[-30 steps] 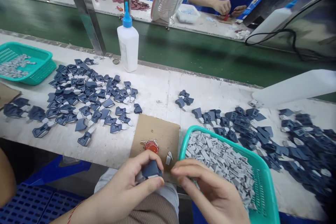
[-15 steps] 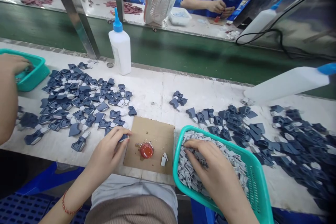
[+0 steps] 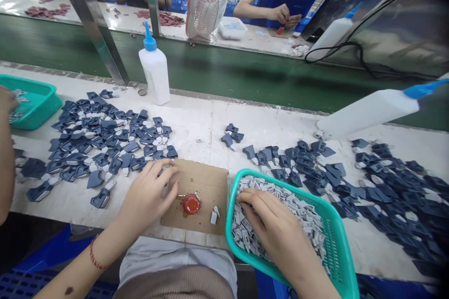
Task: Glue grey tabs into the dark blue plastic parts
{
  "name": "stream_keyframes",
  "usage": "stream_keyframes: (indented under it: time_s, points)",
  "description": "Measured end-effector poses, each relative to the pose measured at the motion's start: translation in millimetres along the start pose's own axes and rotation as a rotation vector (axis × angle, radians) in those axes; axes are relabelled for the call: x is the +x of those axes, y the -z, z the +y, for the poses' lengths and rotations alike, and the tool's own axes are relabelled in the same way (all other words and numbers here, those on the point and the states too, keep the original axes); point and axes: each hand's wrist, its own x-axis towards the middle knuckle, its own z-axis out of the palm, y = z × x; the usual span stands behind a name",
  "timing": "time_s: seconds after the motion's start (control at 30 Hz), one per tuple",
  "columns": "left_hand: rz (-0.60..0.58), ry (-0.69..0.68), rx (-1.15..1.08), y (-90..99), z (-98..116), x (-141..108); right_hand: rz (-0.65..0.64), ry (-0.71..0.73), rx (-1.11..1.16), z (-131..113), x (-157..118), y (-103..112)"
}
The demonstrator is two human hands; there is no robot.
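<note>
My left hand (image 3: 152,191) is over the left edge of a brown cardboard piece (image 3: 206,177), thumb and fingertips apart; whether a part lies inside the palm is hidden. Just beyond it spreads a pile of dark blue plastic parts (image 3: 108,126), many with light grey tips. On the cardboard sits a small red cap (image 3: 191,203) with wet, shiny liquid in and around it, and a few grey bits (image 3: 213,216) to its right. Inside a green basket (image 3: 342,238), my right hand (image 3: 277,229) has its fingertips pinched among small grey plastic parts (image 3: 305,215).
A white bottle with blue nozzle (image 3: 155,74) stands behind the left pile; another bottle (image 3: 372,112) leans at right. More dark blue parts (image 3: 386,187) cover the right side. A neighbour's arm (image 3: 5,159) reaches to a green basket (image 3: 31,121). People work across the green divider.
The dark blue part seen in my left fingers earlier no longer shows, and those fingers have spread. My right fingers have drawn closer together in the basket. The view has shifted slightly.
</note>
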Motion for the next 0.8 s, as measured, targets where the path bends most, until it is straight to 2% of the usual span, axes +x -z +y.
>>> stream_keyframes:
  time_s: [0.1, 0.2, 0.33, 0.43, 0.6, 0.8]
  points:
    - [0.016, -0.072, -0.007, 1.3, 10, 28, -0.007, -0.013, 0.013, 0, 2, 0]
    - [-0.047, -0.184, -0.007, -3.2, 21, 63, -0.01, -0.056, 0.059, -1, 2, 2]
    - [-0.125, -0.304, 0.046, -17.8, 35, 111, 0.029, -0.176, 0.143, -1, -6, 10]
    - [-0.169, -0.373, 0.066, -31.1, 41, 135, 0.09, -0.291, 0.161, 0, -19, 17]
    - [-0.216, -0.41, 0.056, -46.5, 43, 148, 0.162, -0.415, 0.168, -1, -36, 21]
    - [-0.266, -0.395, -0.1, -48.2, 38, 154, 0.223, -0.426, 0.102, -4, -37, 14]
